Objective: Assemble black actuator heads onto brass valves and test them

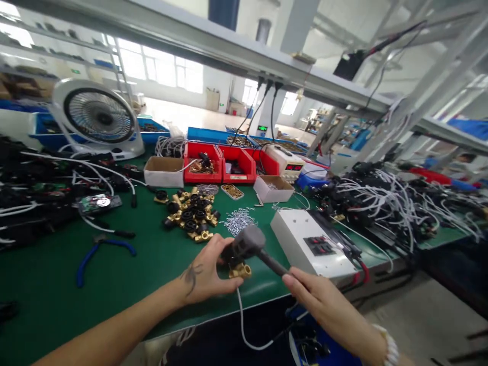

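Observation:
My left hand (pixel 213 267) is wrapped round a brass fitting (pixel 241 271) with a black housing on it, low over the front of the green bench. Beneath it a white cable (pixel 241 315) hangs down past the bench edge. In my right hand (pixel 312 292) is the handle of a dark grey mallet (pixel 249 240), whose head is over the black housing and hides part of it. Whether the two touch cannot be made out. Beyond my hands are a heap of brass fittings with black caps (pixel 190 213) and a pile of small silvery wire pieces (pixel 238 222).
Blue-handled pliers (pixel 99 244) lie at left on the green bench (pixel 152 290). A white box with black switches (pixel 305 241) stands right. Behind are red bins (pixel 202 175), small cartons (pixel 163 178) and a fan (pixel 101 119). Cabled black parts (pixel 377 203) crowd both sides.

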A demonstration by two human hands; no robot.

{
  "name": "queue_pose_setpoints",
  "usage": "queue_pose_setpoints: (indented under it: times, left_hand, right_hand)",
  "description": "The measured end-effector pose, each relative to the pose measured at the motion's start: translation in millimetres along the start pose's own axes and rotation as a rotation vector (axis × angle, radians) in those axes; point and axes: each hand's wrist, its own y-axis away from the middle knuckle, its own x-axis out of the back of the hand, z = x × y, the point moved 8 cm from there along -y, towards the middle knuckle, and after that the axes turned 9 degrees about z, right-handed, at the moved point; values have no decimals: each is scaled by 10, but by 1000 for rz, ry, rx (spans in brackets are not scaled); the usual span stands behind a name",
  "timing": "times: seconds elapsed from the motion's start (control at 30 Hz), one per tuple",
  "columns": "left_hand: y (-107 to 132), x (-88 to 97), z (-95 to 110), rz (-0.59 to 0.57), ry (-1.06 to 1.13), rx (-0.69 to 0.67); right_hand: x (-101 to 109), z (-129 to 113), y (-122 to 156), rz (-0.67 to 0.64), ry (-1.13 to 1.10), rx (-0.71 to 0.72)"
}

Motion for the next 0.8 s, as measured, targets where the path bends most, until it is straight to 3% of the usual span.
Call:
queue_pose_setpoints:
  times: [0.07, 0.2, 0.27, 0.37, 0.43, 0.5, 0.57, 0.63, 0.8]
  left_hand:
    - [-25, 28, -8, 20, 8, 3]
    - [-36, 55, -26, 41, 13, 9]
    - [-30, 48, -32, 33, 13, 5]
    - [-27, 40, -42, 25, 8, 0]
    - [-32, 38, -50, 23, 5, -1]
    - [-38, 39, -55, 25, 0, -1]
    - [-40, 38, -55, 23, -6, -2]
    - [-40, 33, -49, 13, -8, -7]
    - [-58, 47, -42, 5, -5, -36]
  right_hand:
    - [42, 2, -23, -22, 47, 22]
    - [260, -21, -40, 150, -164, -39]
    - [232, 30, -26, 187, -202, -75]
    - [26, 121, -17, 29, -57, -74]
    - [-6, 134, -13, -52, 19, -57]
    - [137, 88, -26, 28, -43, -64]
    - [329, 24, -28, 204, -173, -64]
    - [377, 5, -17, 290, -232, -55]
    - [-2, 166, 16, -100, 23, -87]
